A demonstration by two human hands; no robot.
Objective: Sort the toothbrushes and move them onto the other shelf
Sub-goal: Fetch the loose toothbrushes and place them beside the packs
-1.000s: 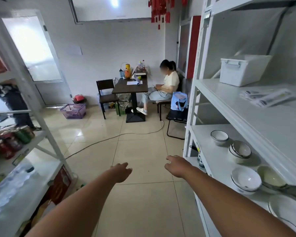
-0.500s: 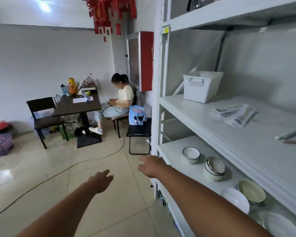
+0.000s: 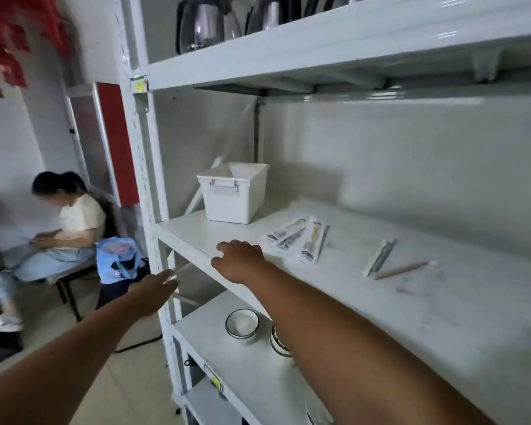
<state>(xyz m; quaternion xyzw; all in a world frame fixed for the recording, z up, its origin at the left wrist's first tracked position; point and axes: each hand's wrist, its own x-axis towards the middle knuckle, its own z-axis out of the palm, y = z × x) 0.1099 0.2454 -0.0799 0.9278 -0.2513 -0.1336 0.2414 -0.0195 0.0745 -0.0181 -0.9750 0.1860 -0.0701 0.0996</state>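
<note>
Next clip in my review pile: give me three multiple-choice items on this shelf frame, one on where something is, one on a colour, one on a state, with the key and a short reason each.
1. Where does the white bin stand?
A. On the floor
B. On the same shelf as the toothbrushes, toward its left end
C. On the top shelf beside the kettles

2. What colour is the handle of the loose toothbrush lying farthest right?
A. Pinkish tan
B. Bright green
C. Black

3. What is the right hand doing?
A. Pinching a packaged toothbrush
B. Lifting the bowl
C. Holding nothing, at the shelf's front edge

Key: 1 B, the bin sits left of the packaged toothbrushes on one board. 2 A, its handle reads pinkish tan. 3 C, its grip is empty; the packs lie untouched beyond it.
</note>
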